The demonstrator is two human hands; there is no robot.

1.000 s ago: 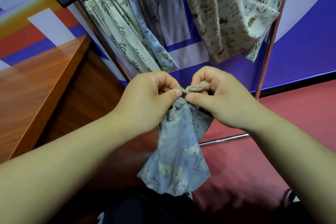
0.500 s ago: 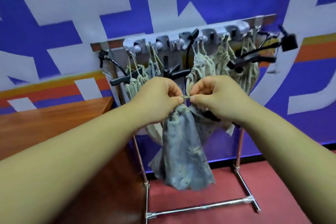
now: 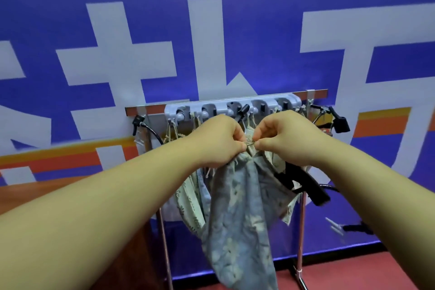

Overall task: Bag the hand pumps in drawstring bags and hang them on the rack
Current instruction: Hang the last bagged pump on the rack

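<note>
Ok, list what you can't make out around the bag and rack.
Head view only:
- Contents of the blue bag: cloth hides them.
- Its drawstring: mostly covered by the left hand and right hand.
- Middle hooks of the rack: behind both hands.
- Bag's bottom: cut off by lower edge.

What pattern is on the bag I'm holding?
The bag shows a pale floral print on grey-blue cloth, head view.
</note>
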